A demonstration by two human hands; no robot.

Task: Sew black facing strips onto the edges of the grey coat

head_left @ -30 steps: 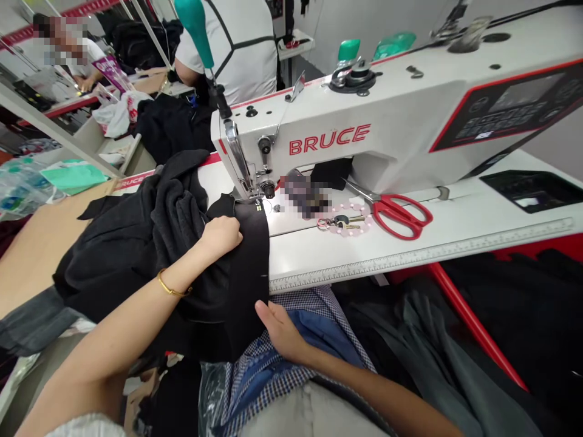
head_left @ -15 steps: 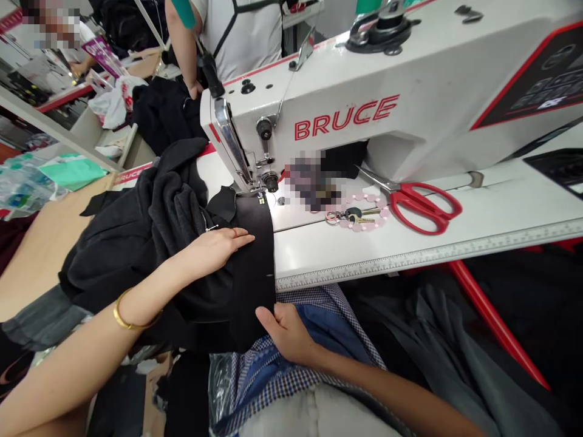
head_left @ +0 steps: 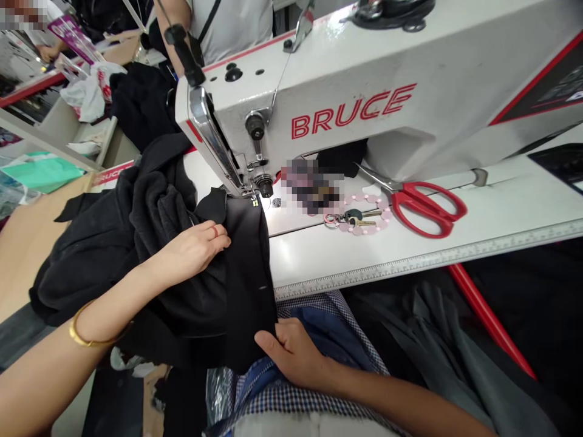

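Head view: the left hand [head_left: 194, 252] lies palm down on the black garment [head_left: 182, 261], fingers loosely curled and pressing the cloth flat, gripping nothing; a red ring sits on one finger and a gold bangle [head_left: 88, 337] circles the wrist. The right hand [head_left: 291, 355] is at 6 o'clock from the needle, its thumb and fingers pinched together on the garment's lower edge where it hangs off the table front. The garment runs from that pinch up to the presser foot [head_left: 252, 197] at 12 o'clock from the left hand, its folded strip lying straight under the foot, while the rest bunches in a heap toward 9 o'clock across the wooden tabletop [head_left: 27, 243]. Above the foot stands the white sewing machine [head_left: 364, 97] lettered BRUCE in red. On the machine's white bed, at 3 o'clock from the needle, lie a key ring with pink beads [head_left: 357, 215] and, just beside it, red-handled scissors [head_left: 419, 203], blades pointing under the machine arm. A ruler strip [head_left: 432, 261] edges the table front. A checked blue cloth [head_left: 314, 321] lies under the right hand. At 11 o'clock, beyond the machine, another person in a white shirt [head_left: 232, 24] stands at a neighbouring bench.
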